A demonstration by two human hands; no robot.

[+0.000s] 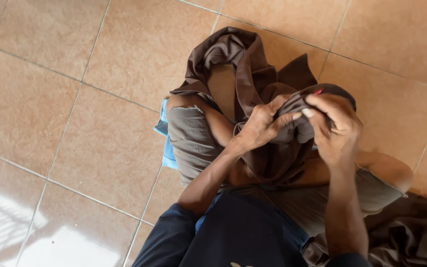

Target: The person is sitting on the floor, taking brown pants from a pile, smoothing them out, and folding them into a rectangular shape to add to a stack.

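View from above of a person seated on a floor (75, 99) of large tan tiles, legs folded, looking down at their own lap. Both hands meet just right of the frame's centre, close together and closed on a bunched fold of brown cloth (253, 74). The left hand (260, 123) grips the fold from the left, fingers curled into it. The right hand (334, 126) pinches the same fold from the right, thumb tip nearly touching the left hand's. A small red mark shows on the cloth just above the right hand.

The brown cloth drapes from the hands down over the lap and runs up toward the top centre of the frame, where it lies rumpled on the tiles. More dark brown fabric (411, 232) lies heaped at the lower right corner. The person wears grey shorts (189, 138) with frayed hems and a dark blue shirt (233, 237). A light blue cloth (166, 153) peeks out beneath the left knee, left of centre.
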